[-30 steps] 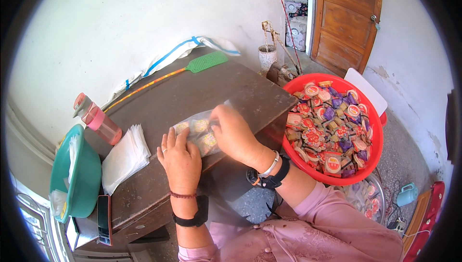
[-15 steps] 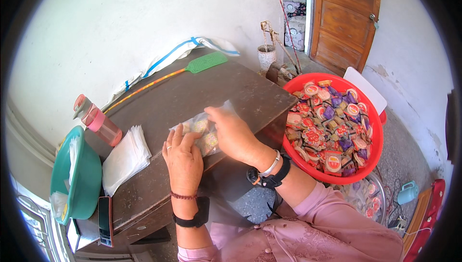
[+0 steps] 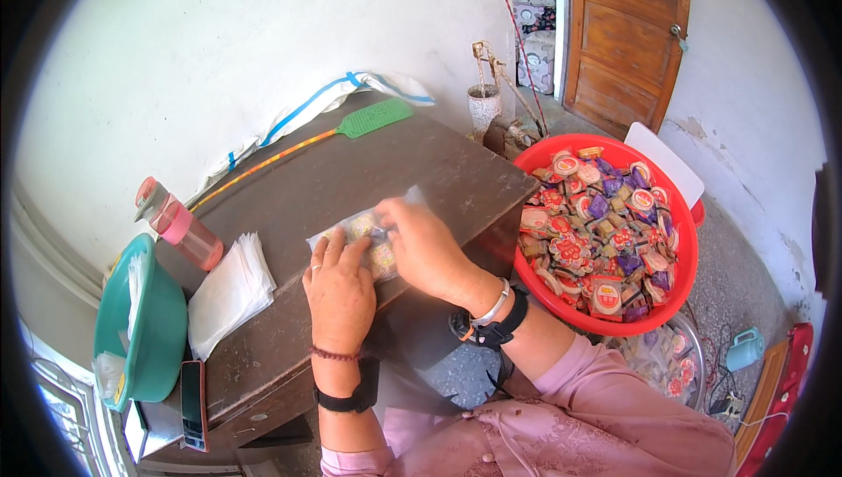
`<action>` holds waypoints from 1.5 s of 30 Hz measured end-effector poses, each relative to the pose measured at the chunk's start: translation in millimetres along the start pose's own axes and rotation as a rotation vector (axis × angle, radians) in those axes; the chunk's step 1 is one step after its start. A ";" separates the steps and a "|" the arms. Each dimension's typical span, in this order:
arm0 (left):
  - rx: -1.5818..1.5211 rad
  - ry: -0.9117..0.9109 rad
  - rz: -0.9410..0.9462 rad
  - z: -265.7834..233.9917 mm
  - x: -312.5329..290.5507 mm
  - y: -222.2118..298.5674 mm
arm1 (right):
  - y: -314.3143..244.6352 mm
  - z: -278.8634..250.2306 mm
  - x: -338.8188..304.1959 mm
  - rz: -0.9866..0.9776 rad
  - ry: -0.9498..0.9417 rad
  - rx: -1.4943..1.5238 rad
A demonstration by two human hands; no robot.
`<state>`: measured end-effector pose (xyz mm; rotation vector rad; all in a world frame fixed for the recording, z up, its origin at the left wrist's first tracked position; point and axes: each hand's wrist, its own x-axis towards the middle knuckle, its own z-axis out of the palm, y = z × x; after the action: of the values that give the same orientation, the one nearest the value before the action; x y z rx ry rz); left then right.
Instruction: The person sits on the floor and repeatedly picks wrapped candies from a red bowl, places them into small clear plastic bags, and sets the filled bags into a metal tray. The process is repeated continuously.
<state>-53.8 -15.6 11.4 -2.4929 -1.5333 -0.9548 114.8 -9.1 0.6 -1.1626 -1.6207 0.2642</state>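
A clear plastic bag [image 3: 361, 230] lies flat near the front edge of the dark wooden table, with several round, pale yellow patterned pieces [image 3: 382, 259] inside. My left hand [image 3: 342, 288] rests on the bag's near left part, fingers stretched out and slightly apart. At the bag's right side, my right hand [image 3: 425, 249] has its fingers bent in and closed on the plastic edge; its palm and part of the bag's right end are hidden from view. To the left of my hands lies a stack of flat white bags [image 3: 232, 293].
A red basin [image 3: 682, 297] full of small wrapped sweets stands right of the table [image 3: 438, 157]. On the table are a green fly swatter [image 3: 375, 117], a pink bottle [image 3: 189, 230], a teal basin [image 3: 162, 337] and a phone [image 3: 194, 407]. A wooden door [image 3: 624, 39] is behind.
My left hand has shifted slightly right over the bag, and its fingers lie flatter on it. My right hand stays at the bag's right side with its fingers curled a little more.
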 end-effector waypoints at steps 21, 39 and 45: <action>-0.166 0.028 -0.024 -11.9 -3.0 9.9 | 7.8 -6.8 -1.2 0.015 0.004 0.119; 0.019 -0.006 0.003 -9.9 -4.3 16.9 | 9.8 -20.5 1.0 0.045 -0.195 0.307; 0.040 0.003 -0.052 -4.3 -1.6 16.3 | 7.2 -14.0 -3.9 0.033 -0.060 0.239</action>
<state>-42.9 -26.5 18.2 -2.4355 -1.6078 -0.9249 130.2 -13.7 -1.0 -1.0071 -1.5743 0.5039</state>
